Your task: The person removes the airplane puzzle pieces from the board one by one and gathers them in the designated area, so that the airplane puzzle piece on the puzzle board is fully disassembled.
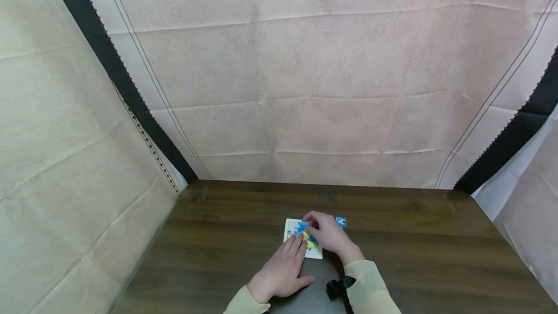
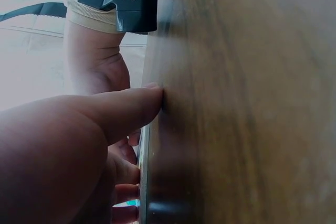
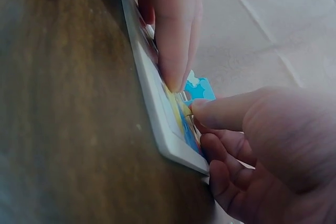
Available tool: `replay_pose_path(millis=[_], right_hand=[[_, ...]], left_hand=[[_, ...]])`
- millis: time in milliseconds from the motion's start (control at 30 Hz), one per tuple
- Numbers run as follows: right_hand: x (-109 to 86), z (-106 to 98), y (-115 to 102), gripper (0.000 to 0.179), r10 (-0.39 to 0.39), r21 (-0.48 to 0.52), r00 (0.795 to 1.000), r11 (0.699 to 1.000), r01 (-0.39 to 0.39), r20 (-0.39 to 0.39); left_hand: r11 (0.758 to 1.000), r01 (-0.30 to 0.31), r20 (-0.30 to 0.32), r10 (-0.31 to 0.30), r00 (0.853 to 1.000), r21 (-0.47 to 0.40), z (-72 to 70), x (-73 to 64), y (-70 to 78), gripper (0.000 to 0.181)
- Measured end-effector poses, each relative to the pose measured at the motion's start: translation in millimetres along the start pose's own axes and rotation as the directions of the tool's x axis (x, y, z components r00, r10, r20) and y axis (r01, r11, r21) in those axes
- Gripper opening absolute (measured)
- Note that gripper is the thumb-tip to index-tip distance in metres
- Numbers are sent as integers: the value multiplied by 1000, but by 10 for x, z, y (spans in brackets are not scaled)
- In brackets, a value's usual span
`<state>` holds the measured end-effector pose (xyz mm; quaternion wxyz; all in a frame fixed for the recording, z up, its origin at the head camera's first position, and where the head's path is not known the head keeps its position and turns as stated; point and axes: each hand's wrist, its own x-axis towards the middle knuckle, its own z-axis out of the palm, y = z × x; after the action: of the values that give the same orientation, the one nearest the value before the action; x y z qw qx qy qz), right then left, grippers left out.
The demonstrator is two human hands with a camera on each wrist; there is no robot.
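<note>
A small jigsaw puzzle in a white frame [image 1: 286, 229] lies on the table, with blue and yellow pieces in it. My left hand [image 1: 283, 268] lies across its lower left, the straight fingers resting on the puzzle and the thumb on the tabletop. Over the puzzle's upper right, my right hand [image 1: 328, 231] pinches a blue puzzle piece [image 3: 201, 88] between thumb and fingers. That piece stands tilted up from the puzzle surface in the right wrist view; fingers hide part of it. In the left wrist view, the left fingers [image 2: 126, 171] cover most of the puzzle.
Another blue puzzle piece [image 1: 341, 222] lies on the brown wooden table [image 1: 218, 246], just right of the right hand. A grey surface [image 1: 309, 285] shows between the forearms. Pale cloth walls [image 1: 327, 86] enclose the table's back and sides. A black device [image 1: 337, 287] is strapped to the right wrist.
</note>
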<state>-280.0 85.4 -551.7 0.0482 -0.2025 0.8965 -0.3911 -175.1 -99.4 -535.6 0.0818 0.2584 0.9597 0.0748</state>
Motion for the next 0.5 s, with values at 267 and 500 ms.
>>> replay_pose_path(millis=[267, 500], right_hand=[[2, 6, 19, 18, -13, -29, 1000, 999, 13, 5], [2, -35, -14, 17, -21, -9, 1000, 1000, 21, 17]], left_hand=[[1000, -1, 3, 1, 1000, -2, 3, -9, 1, 87], [1000, 3, 5, -3, 1000, 3, -4, 4, -1, 88]])
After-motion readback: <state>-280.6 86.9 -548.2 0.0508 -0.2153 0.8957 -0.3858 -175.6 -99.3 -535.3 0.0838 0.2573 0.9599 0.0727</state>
